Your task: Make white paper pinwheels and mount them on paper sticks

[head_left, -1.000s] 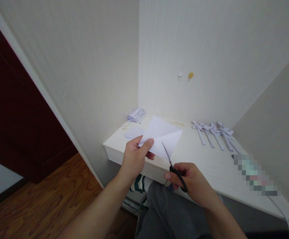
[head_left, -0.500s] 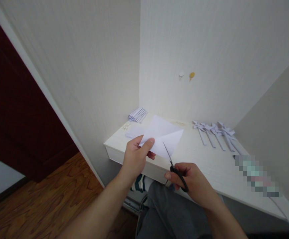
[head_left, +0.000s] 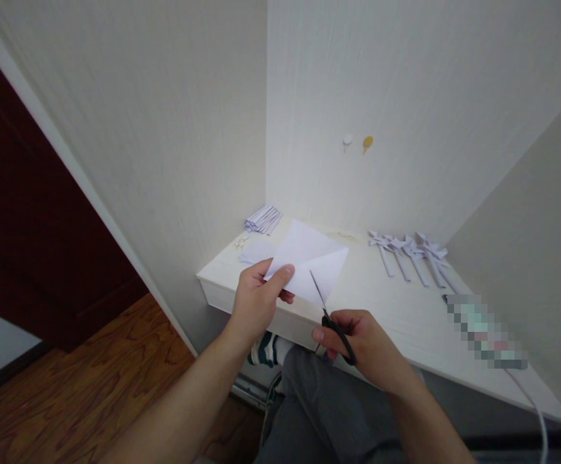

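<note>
A white square sheet of paper (head_left: 304, 254) with crease lines is pinched at its near left corner by my left hand (head_left: 261, 293), thumb on top. My right hand (head_left: 358, 341) has its fingers in the black handles of a pair of scissors (head_left: 327, 317). One blade shows above the sheet's near right part, pointing up and left; the other blade is hidden, so I cannot tell whether it cuts into the paper. Beside my left hand, more white paper (head_left: 256, 251) lies on the white desk (head_left: 372, 316).
A bundle of paper sticks (head_left: 264, 220) lies at the back left, near small pale bits (head_left: 240, 243). Several paper pinwheels (head_left: 409, 251) lie at the right. A blurred-out device (head_left: 483, 332) with a white cable (head_left: 534, 403) is further right. Two hooks (head_left: 358, 142) hang on the wall.
The whole view has shifted slightly, so everything appears a little further left and up. Both hands keep their hold on the paper and the scissors, with little change between them.
</note>
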{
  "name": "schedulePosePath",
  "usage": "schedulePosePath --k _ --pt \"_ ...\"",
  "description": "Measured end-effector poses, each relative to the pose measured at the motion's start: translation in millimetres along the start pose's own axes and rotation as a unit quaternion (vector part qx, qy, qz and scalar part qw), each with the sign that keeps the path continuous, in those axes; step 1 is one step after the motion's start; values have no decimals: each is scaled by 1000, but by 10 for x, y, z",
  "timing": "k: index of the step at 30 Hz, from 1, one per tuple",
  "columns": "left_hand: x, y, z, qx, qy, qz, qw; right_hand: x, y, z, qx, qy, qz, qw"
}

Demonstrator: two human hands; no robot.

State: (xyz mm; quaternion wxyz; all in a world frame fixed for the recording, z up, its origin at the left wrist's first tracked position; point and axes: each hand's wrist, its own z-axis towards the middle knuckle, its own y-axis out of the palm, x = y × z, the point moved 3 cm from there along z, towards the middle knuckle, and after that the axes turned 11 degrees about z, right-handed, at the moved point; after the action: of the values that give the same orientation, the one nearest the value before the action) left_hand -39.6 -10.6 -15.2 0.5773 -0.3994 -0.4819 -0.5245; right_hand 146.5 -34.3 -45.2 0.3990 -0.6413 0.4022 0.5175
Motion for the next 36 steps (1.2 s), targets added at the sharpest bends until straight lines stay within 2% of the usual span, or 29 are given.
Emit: schedulePosePath --k 19,25,36 --pt "-30 1 6 -13 9 -1 1000 20 -20 4 18 2 -23 1000" --pt "-33 3 19 -6 9 -20 1000 32 20 0 -25 6 11 1000" --pt "-94 -102 101 40 36 -37 998 109 -64 -80 -98 52 -30 993"
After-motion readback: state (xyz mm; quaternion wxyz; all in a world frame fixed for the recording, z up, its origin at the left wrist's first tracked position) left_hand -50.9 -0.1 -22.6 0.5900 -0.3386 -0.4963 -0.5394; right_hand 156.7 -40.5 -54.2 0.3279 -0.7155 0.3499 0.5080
